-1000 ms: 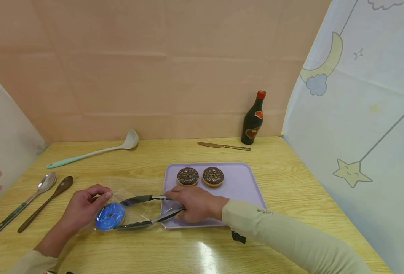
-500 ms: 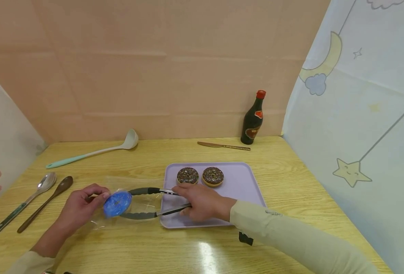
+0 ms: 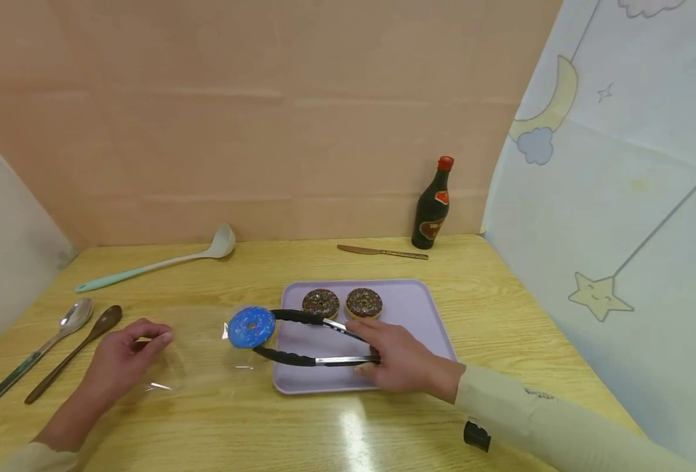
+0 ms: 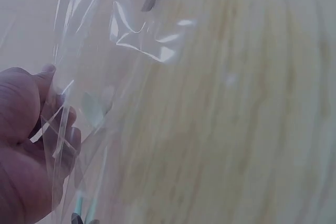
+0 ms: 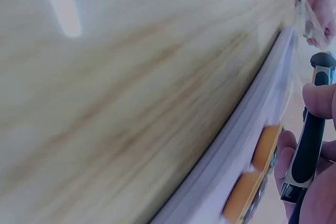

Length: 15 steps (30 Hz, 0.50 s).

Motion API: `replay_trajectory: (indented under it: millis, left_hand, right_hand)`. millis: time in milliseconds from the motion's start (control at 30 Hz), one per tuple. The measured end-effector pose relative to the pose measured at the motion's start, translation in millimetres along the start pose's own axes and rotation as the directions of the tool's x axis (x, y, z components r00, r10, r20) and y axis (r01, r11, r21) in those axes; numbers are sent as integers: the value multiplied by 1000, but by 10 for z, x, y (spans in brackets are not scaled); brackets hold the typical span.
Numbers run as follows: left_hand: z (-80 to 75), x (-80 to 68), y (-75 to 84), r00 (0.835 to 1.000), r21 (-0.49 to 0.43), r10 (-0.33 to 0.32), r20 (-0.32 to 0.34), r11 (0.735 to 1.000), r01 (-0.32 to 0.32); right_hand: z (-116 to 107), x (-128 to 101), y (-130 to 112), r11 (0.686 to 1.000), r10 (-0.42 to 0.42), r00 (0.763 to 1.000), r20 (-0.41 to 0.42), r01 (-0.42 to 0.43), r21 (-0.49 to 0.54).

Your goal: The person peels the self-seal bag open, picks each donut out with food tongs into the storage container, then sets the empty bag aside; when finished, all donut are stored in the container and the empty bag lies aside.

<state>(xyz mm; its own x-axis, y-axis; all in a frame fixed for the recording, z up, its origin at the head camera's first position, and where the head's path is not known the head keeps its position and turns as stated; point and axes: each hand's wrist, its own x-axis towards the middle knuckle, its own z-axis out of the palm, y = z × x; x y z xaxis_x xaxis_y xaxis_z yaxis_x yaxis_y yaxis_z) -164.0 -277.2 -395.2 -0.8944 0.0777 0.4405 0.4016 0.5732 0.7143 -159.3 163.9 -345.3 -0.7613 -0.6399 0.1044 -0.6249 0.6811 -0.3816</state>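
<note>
My right hand (image 3: 397, 359) grips black and silver tongs (image 3: 288, 358) over the lilac tray (image 3: 421, 321). A blue sprinkled donut (image 3: 240, 329) is held between the tong tips, by the tray's left edge. My left hand (image 3: 122, 357) pinches a clear plastic bag (image 3: 197, 347) at its left end; the left wrist view shows the film (image 4: 97, 103) between thumb and fingers. Two chocolate donuts, one on the left (image 3: 318, 301) and one on the right (image 3: 364, 301), sit on the tray behind the tongs.
A ladle (image 3: 220, 242), a metal spoon (image 3: 76, 316) and a dark wooden spoon (image 3: 107, 321) lie on the left. At the back are a knife (image 3: 383, 252) and a dark red-capped bottle (image 3: 431, 213). Cloth walls stand behind and at both sides.
My right hand has drawn the tongs and blue donut rightward, from well inside the bag to its right end by the tray. The left hand keeps its pinch on the bag, slightly further left.
</note>
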Motion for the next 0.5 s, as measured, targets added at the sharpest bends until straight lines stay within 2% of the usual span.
replay_trajectory:
  millis: [233, 367, 500]
  left_hand:
    - [-51, -3, -15, 999, 58, 26, -26, 998, -24]
    - [-84, -3, -12, 999, 80, 38, -39, 996, -35]
    - [-116, 1, -6, 999, 111, 28, -25, 994, -25]
  right_hand:
    - [-120, -357, 210, 999, 6, 992, -130, -1, 38]
    - [-187, -580, 312, 998, 37, 983, -182, -29, 46]
    - [-245, -808, 410, 998, 56, 969, -239, -52, 25]
